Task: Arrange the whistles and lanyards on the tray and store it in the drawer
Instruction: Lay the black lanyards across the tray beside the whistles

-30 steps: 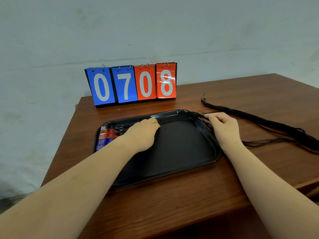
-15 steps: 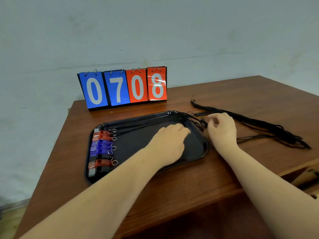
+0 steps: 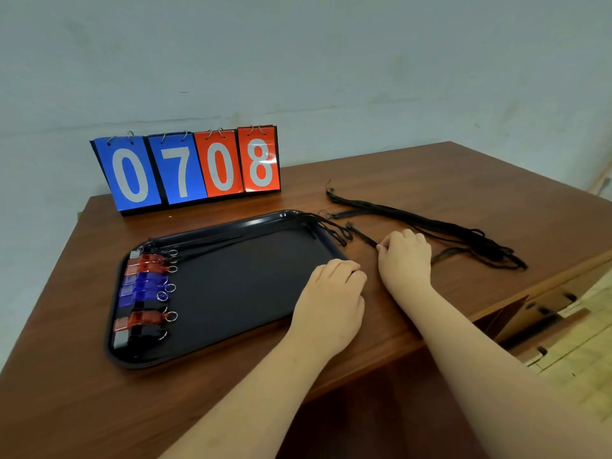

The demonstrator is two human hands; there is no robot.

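Now the left hand is sliding over to the tray's right rim, its grip unclear, while the right hand is pinching the next lanyard on the worktop beside it.

Left hand rests palm-down, fingers curled; right hand pinches lanyard.

Whistles line the tray's left edge.
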